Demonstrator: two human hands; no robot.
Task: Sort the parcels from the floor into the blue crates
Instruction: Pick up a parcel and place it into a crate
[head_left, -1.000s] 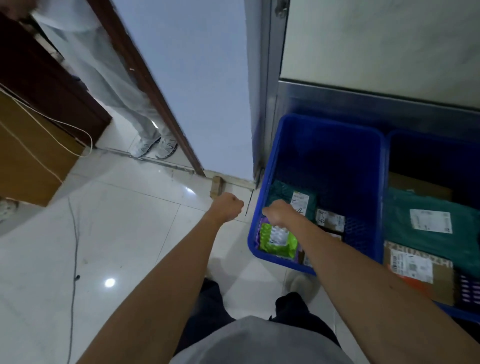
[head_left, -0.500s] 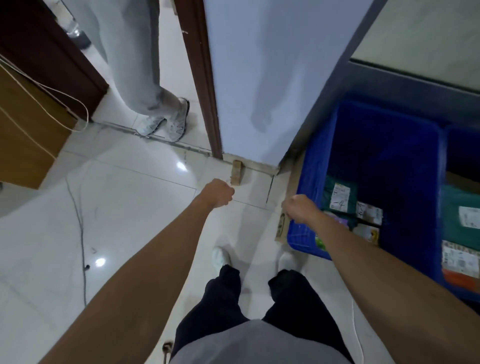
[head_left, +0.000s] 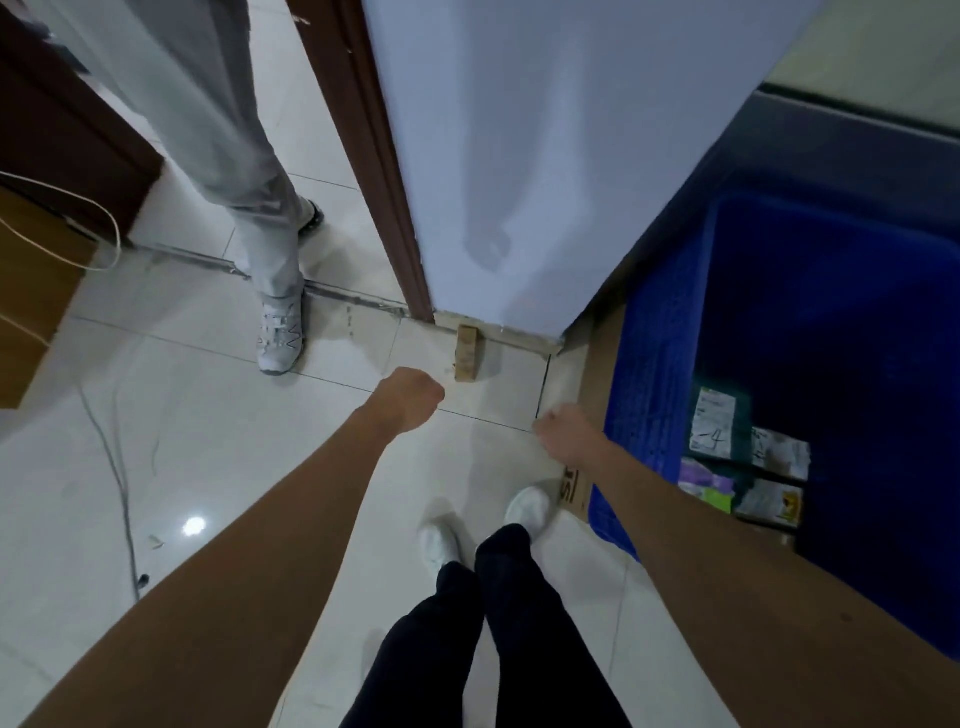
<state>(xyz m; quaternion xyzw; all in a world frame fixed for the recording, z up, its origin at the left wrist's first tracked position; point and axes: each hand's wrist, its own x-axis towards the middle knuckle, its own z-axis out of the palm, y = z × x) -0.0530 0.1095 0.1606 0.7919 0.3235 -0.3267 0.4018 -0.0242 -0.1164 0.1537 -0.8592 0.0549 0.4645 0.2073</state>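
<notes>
Only one bit of writing reads at all: a handwritten mark like a "4" on the white label of a dark green parcel bag (head_left: 716, 422). The bag lies in the deep blue plastic crate (head_left: 657, 364) that stands on the white tiled floor (head_left: 218, 441) at the right, beside the pale wall corner. Near the bag in the same crate lie a small parcel with a white label (head_left: 781, 455), a purple and light green packet (head_left: 707, 486) and a pale parcel with a yellow and black mark (head_left: 772, 501); their print is too small to read. A flat brown cardboard sheet (head_left: 574, 480) against the crate's outer wall carries dark letters, cut off by the arm. Both hands hover over the floor, clear of the crate. The left hand (head_left: 410, 397) is balled in a tight fist and holds nothing. The right hand (head_left: 569, 435), blurred, seems to have its fingers curled under, with nothing in it.
</notes>
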